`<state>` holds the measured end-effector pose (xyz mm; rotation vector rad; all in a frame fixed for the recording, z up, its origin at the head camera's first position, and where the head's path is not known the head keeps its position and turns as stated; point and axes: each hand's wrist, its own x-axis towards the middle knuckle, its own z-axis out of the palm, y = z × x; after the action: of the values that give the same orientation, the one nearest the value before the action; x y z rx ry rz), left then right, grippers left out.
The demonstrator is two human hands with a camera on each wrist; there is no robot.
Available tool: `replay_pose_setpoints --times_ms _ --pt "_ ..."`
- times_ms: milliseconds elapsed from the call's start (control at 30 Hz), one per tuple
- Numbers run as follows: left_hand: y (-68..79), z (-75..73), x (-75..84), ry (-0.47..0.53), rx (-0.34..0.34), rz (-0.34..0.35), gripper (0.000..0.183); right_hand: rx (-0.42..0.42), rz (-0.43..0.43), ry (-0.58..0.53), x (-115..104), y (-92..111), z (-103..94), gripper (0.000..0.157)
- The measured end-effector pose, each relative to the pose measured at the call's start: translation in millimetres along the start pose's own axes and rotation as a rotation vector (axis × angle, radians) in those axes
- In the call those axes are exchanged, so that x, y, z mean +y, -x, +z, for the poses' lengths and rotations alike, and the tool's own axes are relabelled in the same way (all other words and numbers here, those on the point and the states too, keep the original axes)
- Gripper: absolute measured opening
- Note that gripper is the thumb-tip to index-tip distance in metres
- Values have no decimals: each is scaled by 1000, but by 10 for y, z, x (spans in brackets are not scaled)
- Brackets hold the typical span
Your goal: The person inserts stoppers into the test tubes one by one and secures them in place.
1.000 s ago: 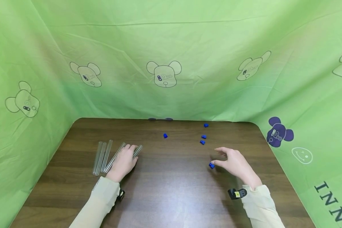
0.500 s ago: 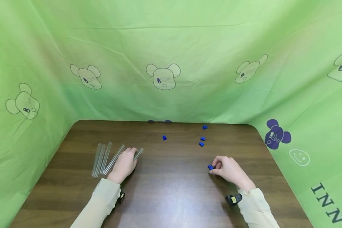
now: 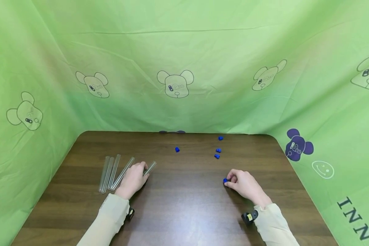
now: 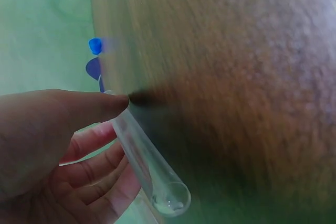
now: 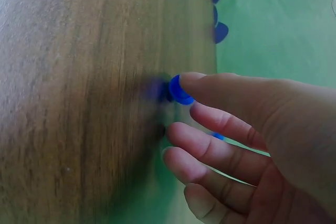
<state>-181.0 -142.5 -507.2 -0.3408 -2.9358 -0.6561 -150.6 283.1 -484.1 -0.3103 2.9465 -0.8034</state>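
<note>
My left hand is low over the table at the left and pinches a clear glass test tube between thumb and fingers. The tube's rounded end points toward the lower right in the left wrist view. Beside that hand, several more test tubes lie roughly side by side. Across the table, the thumb and index finger of my right hand grip a small blue stopper. Its round rim shows in the right wrist view, while part of it is hidden by the thumb.
Several other blue stoppers lie toward the back: one near the middle, and a loose group with one stopper nearest my right hand. A green printed cloth hangs around the back and sides of the brown wooden table.
My right thumb and fingers have come together on the blue stopper, which has shifted slightly left with the hand. The left hand stays nearly in place with its tube.
</note>
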Motion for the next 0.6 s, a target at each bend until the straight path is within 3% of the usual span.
replay_pose_setpoints --times_ms 233,600 --pt "7 -2 -13 -7 11 8 22 37 12 27 -50 -48 54 23" --pt "21 1 -15 -3 14 12 21 39 -19 53 -69 -85 105 16"
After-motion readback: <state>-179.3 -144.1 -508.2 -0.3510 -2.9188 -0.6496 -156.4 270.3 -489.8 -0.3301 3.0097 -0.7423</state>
